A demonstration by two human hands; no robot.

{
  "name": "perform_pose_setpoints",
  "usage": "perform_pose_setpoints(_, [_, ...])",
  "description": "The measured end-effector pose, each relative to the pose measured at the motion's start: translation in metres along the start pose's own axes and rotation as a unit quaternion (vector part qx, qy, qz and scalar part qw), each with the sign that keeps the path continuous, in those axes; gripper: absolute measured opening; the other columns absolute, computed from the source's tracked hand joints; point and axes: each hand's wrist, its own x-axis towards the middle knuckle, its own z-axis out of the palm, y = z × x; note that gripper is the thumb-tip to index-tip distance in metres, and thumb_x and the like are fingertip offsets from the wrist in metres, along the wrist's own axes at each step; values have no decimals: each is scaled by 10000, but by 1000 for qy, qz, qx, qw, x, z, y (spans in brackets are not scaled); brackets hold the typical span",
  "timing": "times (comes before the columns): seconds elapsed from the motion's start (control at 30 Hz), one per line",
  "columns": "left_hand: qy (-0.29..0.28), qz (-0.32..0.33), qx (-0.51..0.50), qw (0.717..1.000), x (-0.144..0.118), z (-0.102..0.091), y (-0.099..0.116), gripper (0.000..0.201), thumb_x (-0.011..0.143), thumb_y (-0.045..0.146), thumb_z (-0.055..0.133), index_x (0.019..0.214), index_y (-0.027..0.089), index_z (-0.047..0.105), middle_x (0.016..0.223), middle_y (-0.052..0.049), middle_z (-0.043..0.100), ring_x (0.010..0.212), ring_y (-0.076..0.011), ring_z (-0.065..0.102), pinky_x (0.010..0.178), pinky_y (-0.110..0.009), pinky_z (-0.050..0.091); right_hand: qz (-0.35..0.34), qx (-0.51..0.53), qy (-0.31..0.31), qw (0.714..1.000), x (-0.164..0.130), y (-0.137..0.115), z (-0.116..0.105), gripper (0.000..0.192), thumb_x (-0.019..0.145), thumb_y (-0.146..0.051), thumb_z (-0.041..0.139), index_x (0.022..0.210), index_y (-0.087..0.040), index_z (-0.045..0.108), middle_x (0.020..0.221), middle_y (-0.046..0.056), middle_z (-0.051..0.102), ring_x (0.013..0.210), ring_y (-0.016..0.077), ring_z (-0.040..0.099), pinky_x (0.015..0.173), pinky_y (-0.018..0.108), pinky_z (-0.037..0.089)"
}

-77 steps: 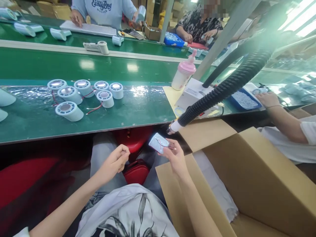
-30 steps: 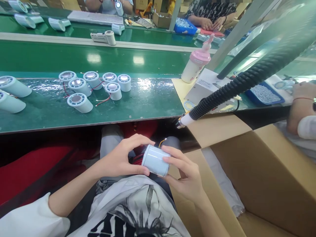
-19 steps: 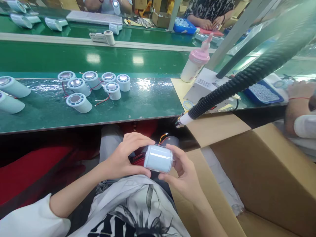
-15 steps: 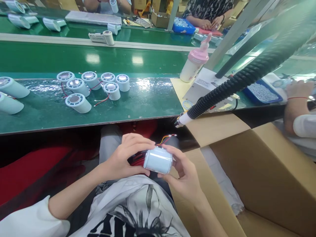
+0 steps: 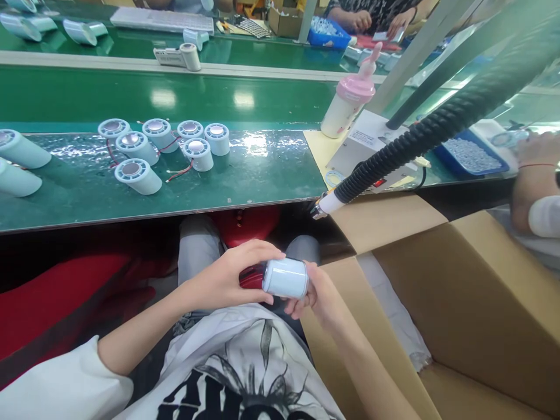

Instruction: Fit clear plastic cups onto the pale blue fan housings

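Observation:
Over my lap I hold a light blue cylindrical housing (image 5: 286,279) lying on its side, smooth and glossy. The thumb and fingers of my left hand (image 5: 231,277) curve around its left end. My right hand (image 5: 322,294) grips the right end, some of its fingers tucked behind and under it. No wires show on the held piece from this angle. On the bench in front stand several similar housings (image 5: 199,154) with round silver centres in slotted rims, a few trailing thin red and black wires.
A black ribbed hose (image 5: 394,146) hangs from the upper right, its metal-tipped nozzle near the bench edge. Beside it are a grey-white box (image 5: 363,143) and a pink-lidded bottle (image 5: 350,102). An open carton (image 5: 464,291) stands at my right. Co-workers' hands (image 5: 396,24) show across the bench and at right.
The housing has turned and shifted slightly right and up in my hands. The wires behind it have gone out of sight. My right hand has changed its grip, its fingers now underneath.

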Motion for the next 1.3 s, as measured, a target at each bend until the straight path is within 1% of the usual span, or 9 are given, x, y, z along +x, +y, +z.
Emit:
perform_pose_setpoints(0.1, [27,-108,-80,991,5,2,-1,482,785,391,656,1211,200,538,1139,-74,622,1018,-218,579,867,-314,463,-144,-76,19,987,-4,-2,-4,662,775,-702,474,1187,-185,493,1087,140,650,830,219,674,582,295,567])
perform_pose_setpoints(0.13, [30,-140,-119,983,7,2,-3,432,809,404,620,1176,185,556,1088,-67,638,976,-209,589,825,-299,469,-204,-116,22,972,-6,-4,-5,674,775,-640,549,1295,-229,425,1307,140,533,1025,238,620,743,333,570])
perform_pose_setpoints(0.2, [25,-182,-178,967,12,2,-7,350,836,426,564,1056,155,599,968,-49,656,884,-186,597,751,-269,465,-283,-199,11,938,-7,-6,-8,666,785,-454,660,1366,-309,371,1498,74,321,1275,249,438,982,380,467])
perform_pose_setpoints(0.27, [13,-205,-195,959,19,2,-13,337,837,457,538,905,136,615,831,-26,647,774,-156,587,689,-248,448,-299,-235,-1,925,-4,-6,-13,554,795,-295,678,1306,-328,466,1471,44,376,1309,244,398,1011,383,442])
perform_pose_setpoints(0.43, [-59,-318,-229,918,50,5,-38,597,780,684,434,656,120,584,548,-26,607,493,-118,542,521,-236,389,-206,-88,10,975,24,5,-29,478,743,-265,708,1201,-268,572,1155,62,634,970,211,624,826,361,541])
perform_pose_setpoints(0.57, [-120,-345,-243,899,87,9,-67,750,716,791,373,655,85,620,495,-88,631,421,-129,528,477,-250,372,-183,3,77,980,52,8,-43,478,662,-315,740,1119,-235,625,1001,40,671,803,169,622,702,302,546])
perform_pose_setpoints(0.77, [-182,-349,-258,882,127,6,-84,820,619,871,357,708,97,612,491,-95,641,418,-138,530,467,-244,359,-218,0,137,966,77,-8,-53,443,684,-420,687,1053,-181,635,842,35,662,536,98,529,518,261,504])
perform_pose_setpoints(1.07, [-177,-348,-287,875,107,-11,-72,740,725,791,351,722,101,619,480,-67,619,397,-115,483,488,-240,360,-225,-1,108,968,67,-16,-34,422,733,-396,683,1084,-173,612,872,35,640,581,102,535,534,246,492])
perform_pose_setpoints(1.3, [-140,-299,-325,886,88,-17,-24,590,736,699,487,789,123,604,711,-53,641,598,-128,547,592,-247,395,-319,-106,57,940,34,-21,-24,458,748,-355,714,1176,-259,582,1084,66,609,932,198,603,759,307,541])
